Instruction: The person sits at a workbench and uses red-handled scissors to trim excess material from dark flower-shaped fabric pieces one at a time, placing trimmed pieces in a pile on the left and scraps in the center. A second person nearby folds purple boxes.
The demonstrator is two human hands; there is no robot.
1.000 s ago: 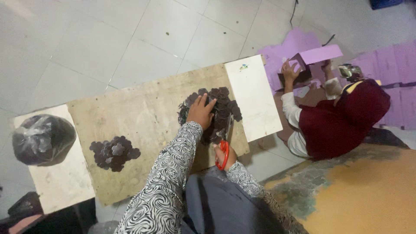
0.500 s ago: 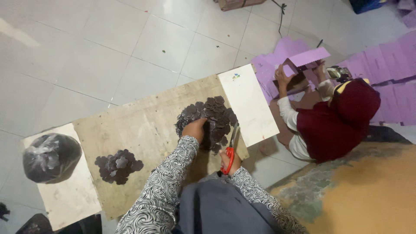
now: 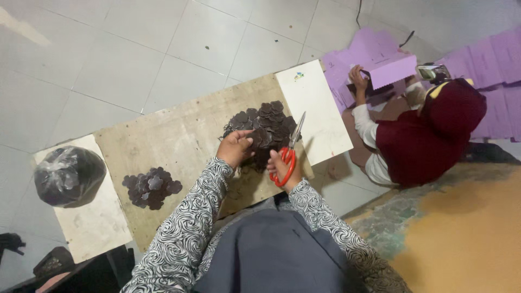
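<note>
Left hand (image 3: 234, 148) withdrawn — pile's (image 3: 264, 126) near edge

Red-handled scissors (image 3: 289, 154) beside dark cutout pile (image 3: 266, 125)

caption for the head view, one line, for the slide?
Left hand on a pile of dark flower-shaped cutouts, right hand holding red-handled scissors over a plywood board.

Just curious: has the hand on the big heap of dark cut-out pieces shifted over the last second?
Yes. The left hand slid off the large pile of dark cut-out pieces toward its near-left edge, against the plywood board.
</note>
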